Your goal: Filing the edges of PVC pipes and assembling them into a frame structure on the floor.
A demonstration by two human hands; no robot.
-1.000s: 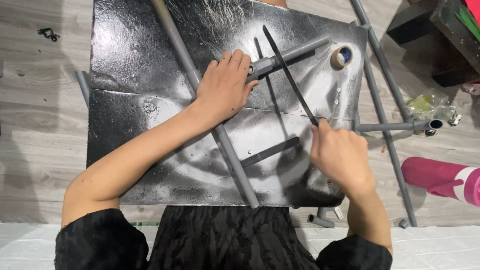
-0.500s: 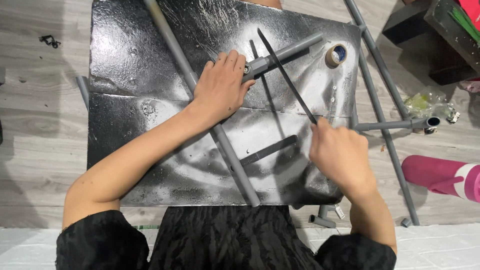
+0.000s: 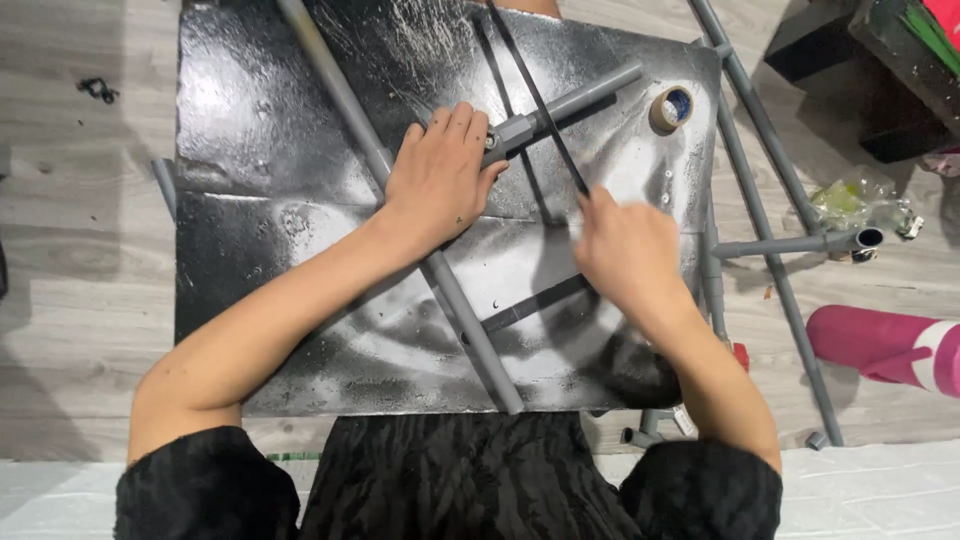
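in the head view our left hand point(image 3: 440, 180) pressed flat on the grey pipe joint point(image 3: 515, 130) at twelve o'clock, while our right hand point(image 3: 625, 250) gripped the thin black rod point(image 3: 535, 95). we judged sawing underway; next called for steady strokes.

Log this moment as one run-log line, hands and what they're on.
left hand: pressing grey pipe joint | right hand: gripping thin black rod | surface: black sheet

- Two bare hands: left hand point(image 3: 437, 180), right hand point(image 3: 625, 250)
- One black painted board point(image 3: 270, 130)
- One roll of tape point(image 3: 670, 108) near the board's upper right corner
- One thin black rod point(image 3: 535, 95)
- One pink cylinder point(image 3: 880, 345) on the floor
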